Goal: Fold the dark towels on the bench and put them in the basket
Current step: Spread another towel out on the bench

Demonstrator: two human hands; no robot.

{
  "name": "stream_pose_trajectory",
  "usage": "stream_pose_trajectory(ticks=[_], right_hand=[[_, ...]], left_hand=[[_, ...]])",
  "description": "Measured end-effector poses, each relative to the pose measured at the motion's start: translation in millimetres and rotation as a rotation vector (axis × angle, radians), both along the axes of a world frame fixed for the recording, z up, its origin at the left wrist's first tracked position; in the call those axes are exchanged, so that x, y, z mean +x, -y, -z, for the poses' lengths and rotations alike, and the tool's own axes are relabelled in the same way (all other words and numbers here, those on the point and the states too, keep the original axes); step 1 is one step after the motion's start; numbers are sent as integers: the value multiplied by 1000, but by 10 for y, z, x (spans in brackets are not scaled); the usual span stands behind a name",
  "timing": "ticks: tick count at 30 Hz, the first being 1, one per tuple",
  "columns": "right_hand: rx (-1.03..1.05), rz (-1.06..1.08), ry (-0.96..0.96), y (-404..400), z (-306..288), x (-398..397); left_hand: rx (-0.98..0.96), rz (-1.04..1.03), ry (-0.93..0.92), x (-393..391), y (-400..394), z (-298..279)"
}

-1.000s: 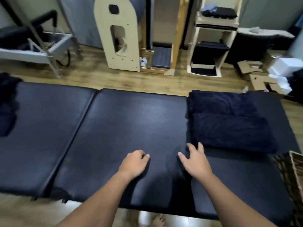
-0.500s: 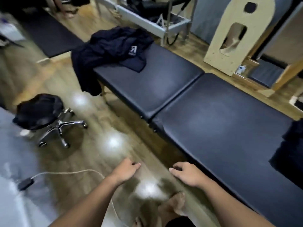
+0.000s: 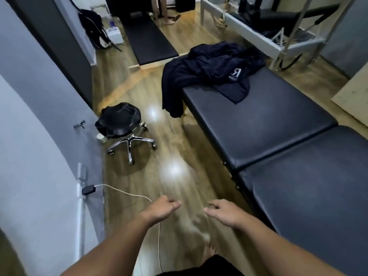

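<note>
A crumpled pile of dark towels (image 3: 215, 66) lies on the far end of the black padded bench (image 3: 268, 124), with one part hanging over the bench's left edge toward the floor. A white logo shows on the top cloth. My left hand (image 3: 161, 210) and my right hand (image 3: 223, 213) hover over the wooden floor beside the bench's near section, well short of the pile. Both hands hold nothing, with fingers loosely curled. The basket and the folded towels are out of view.
A black rolling stool (image 3: 119, 120) on a chrome base stands on the floor left of the bench. A white cable (image 3: 127, 193) runs from a wall plug across the floor under my left arm. A grey wall is on the left, exercise frames at the back.
The view has swung left from the folded towels to along the bench toward the crumpled pile. Both hands came off the bench top and now hang over the floor.
</note>
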State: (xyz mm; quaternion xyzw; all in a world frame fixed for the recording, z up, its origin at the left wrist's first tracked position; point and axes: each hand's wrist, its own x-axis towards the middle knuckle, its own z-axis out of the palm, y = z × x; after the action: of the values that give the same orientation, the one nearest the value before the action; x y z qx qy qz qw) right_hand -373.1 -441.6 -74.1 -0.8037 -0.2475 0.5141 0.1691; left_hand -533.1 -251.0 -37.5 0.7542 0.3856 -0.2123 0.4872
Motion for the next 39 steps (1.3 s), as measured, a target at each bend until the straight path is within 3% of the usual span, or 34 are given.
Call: stream_pose_trajectory(ticks=[10,23,34,39], right_hand=[[110,-50,-23,-912,-118,1035],[53,211,4,-2306,-241,2185],[81,375,109,-3127,-385,3230],[144,449,168,-3386,-452,3901]], left_hand=[[38,-82,5,753,-792,-91],[-64,95,13,2376,-2643,174],[-9,290,6,3936,-3726,91],[95,264,86,4687,-3952,-78]])
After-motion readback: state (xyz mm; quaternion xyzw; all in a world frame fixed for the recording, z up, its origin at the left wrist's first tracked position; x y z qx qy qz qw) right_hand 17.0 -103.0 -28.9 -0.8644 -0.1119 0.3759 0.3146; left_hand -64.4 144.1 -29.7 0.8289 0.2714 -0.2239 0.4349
